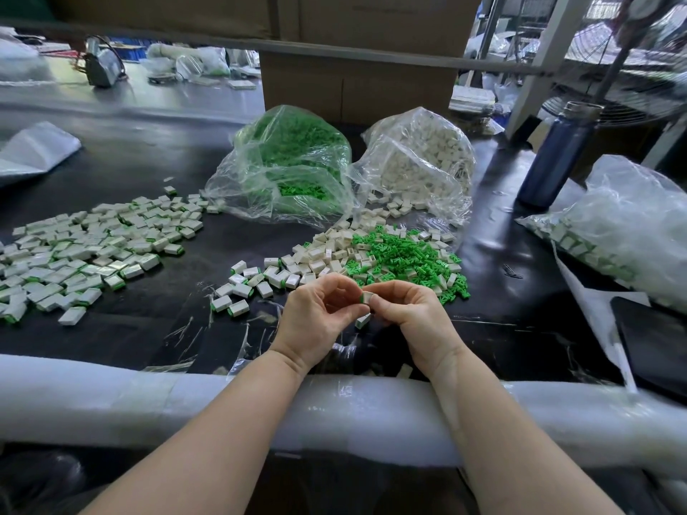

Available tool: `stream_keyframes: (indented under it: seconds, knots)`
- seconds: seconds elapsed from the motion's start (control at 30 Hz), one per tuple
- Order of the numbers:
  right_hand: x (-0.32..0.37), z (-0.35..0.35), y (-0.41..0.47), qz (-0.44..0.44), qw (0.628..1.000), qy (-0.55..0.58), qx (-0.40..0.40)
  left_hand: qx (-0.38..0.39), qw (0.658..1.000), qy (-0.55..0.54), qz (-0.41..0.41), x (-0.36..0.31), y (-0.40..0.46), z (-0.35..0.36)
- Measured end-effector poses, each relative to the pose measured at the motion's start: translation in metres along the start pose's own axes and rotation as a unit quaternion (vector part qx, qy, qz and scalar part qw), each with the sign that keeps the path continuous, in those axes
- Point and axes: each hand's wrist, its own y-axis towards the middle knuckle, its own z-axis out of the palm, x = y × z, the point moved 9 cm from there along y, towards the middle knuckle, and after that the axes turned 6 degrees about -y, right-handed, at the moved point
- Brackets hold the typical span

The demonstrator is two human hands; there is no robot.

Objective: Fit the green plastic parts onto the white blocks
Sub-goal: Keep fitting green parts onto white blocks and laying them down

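Both hands meet over the near middle of the black table (502,254). My left hand (319,315) and my right hand (412,314) pinch one small white block with a green part (366,296) between their fingertips. A second white block (362,320) shows just below, between the hands; which hand holds it I cannot tell. Loose green parts (405,254) lie in a pile just beyond my hands, next to loose white blocks (323,254). Fitted blocks (93,247) are spread to the left.
A clear bag of green parts (293,161) and a clear bag of white blocks (420,158) stand behind the piles. A blue bottle (554,158) and another plastic bag (624,224) are on the right, a dark tablet (654,340) near right. White foam padding (148,399) lines the table's near edge.
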Motion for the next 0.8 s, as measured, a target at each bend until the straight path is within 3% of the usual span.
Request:
stream_keyframes:
  seconds: [0.8]
  knots:
    - [-0.003, -0.001, -0.002, 0.028, 0.999, 0.036, 0.013, 0.056, 0.995, 0.074, 0.027, -0.002, -0.001, 0.013]
